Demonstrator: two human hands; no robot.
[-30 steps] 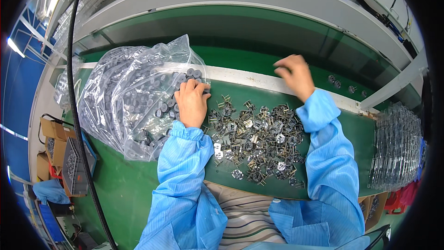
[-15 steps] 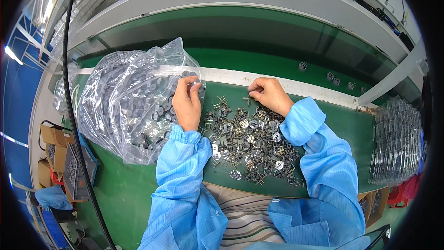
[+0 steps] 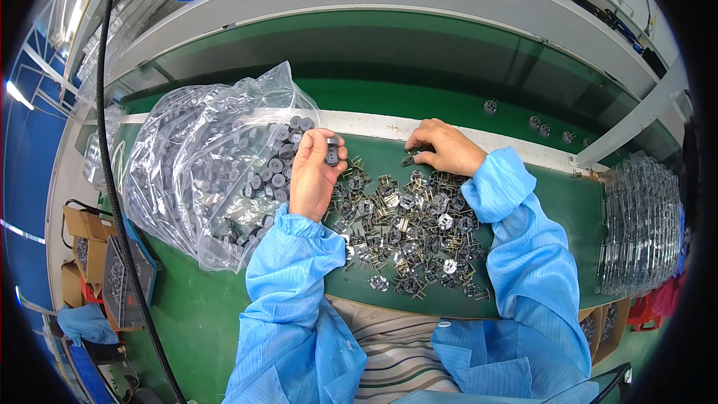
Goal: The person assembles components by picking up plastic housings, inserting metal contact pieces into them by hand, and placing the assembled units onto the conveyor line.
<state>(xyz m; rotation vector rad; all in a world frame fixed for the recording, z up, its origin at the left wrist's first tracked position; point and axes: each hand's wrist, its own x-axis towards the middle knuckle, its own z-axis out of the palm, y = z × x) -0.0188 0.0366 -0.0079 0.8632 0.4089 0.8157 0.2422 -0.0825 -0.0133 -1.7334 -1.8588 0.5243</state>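
My left hand (image 3: 310,183) is closed on a small round dark grey cap (image 3: 332,152), held upright between thumb and fingers. Close to its left, a clear plastic bag (image 3: 183,142) lies with its mouth toward the hand, and loose grey caps (image 3: 278,166) spill at the opening. Over the far edge of a heap of small round parts with metal pins (image 3: 407,224), my right hand (image 3: 450,151) pinches one pinned part (image 3: 410,158) between thumb and forefinger. That part is mostly covered by the fingers.
Beyond a white strip (image 3: 366,124), several pinned parts (image 3: 544,131) stand on the green conveyor at the far right. Stacked clear plastic trays (image 3: 639,228) rise at the table's right end. A black cable (image 3: 112,157) hangs down the left side. Cardboard boxes (image 3: 90,247) stand at the left.
My left hand has drawn right, away from the bag's mouth, and now shows a grey cap in its fingers. My right hand has shifted slightly right, with the pinned part turned in its fingertips.
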